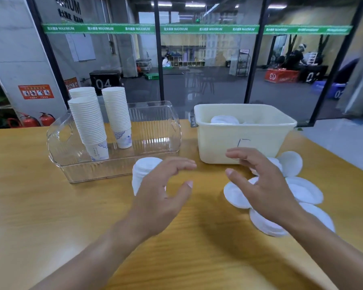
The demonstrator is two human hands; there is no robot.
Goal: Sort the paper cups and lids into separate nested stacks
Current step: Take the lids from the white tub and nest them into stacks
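Mostly done on cups: three cup stacks in clear tray. Loose lids left on desk. Left hand and right hand: grip spread, holding nothing.

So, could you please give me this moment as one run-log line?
left hand: open, by lid stack | right hand: open, over loose lids | cup stacks: in clear tray | tub: holds lids

Even overhead light; edges warped, fingers perhaps motion-blurred.
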